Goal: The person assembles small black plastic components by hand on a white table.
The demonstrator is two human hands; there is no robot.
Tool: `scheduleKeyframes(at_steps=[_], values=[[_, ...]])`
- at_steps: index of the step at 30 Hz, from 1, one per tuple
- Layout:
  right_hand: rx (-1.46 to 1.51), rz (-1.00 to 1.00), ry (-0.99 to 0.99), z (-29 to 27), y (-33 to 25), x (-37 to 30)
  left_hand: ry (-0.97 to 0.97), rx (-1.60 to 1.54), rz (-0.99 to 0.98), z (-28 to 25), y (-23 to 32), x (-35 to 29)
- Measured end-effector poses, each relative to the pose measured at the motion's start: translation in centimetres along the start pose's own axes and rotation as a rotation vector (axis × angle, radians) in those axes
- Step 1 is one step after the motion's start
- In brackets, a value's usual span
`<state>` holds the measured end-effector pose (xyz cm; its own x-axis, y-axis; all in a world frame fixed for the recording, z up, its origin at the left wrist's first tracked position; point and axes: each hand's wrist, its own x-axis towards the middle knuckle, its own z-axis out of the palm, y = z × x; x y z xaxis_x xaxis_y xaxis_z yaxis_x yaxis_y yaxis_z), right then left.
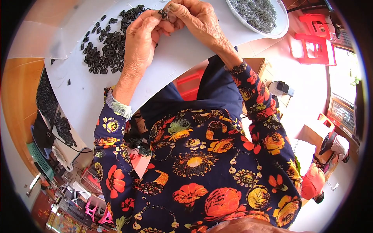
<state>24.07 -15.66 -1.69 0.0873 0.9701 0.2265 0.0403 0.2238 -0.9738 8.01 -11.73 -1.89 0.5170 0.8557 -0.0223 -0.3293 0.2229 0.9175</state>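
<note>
Above the far side of the white table [163, 70], my left hand [140, 40] pinches a small black plastic piece [162, 14] between thumb and fingertips. My right hand [198, 23] meets it there, thumb and fingers pressed together close against the piece. Something thin and pale shows between the right fingertips, too small to name. Beside my left hand spreads a pile of similar black plastic pieces [105, 52], with a few strays at its left. A white round basin [285, 23] of small shiny wire-like metal parts [256, 13] stands to the right of my right hand.
More black pieces [46, 93] lie in a heap past the table's left edge. Red plastic stools [314, 48] stand at the far right. A cardboard box [256, 66] is beside my right forearm. At the lower right sits a person in a red top [312, 182].
</note>
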Motion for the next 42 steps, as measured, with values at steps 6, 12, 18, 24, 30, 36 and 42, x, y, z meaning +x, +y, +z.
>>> scheduleKeyframes(at_steps=[6,12,18,24,30,36,42], values=[[0.158,-0.045,-0.105,0.4,-0.9,-0.3,-0.135,-0.022,-0.102,-1.2,0.7,0.7],[0.343,0.040,-0.151,0.1,-0.3,-0.3,-0.127,0.163,-0.164,0.1,1.7,0.0],[0.096,0.046,0.025,0.1,-0.1,0.0,-0.012,0.682,0.110,1.1,2.2,-0.1],[-0.002,0.085,0.011,0.1,-0.2,-0.1,-0.027,0.887,0.286,0.8,2.4,0.1],[0.106,0.045,0.009,0.3,0.3,0.1,-0.014,0.847,0.364,0.6,1.7,0.0],[0.360,0.104,0.009,0.0,1.2,0.5,-0.031,1.060,0.327,-0.2,3.6,0.6],[0.292,0.053,0.004,0.2,1.8,0.4,-0.317,1.390,0.550,-3.1,4.5,0.2]])
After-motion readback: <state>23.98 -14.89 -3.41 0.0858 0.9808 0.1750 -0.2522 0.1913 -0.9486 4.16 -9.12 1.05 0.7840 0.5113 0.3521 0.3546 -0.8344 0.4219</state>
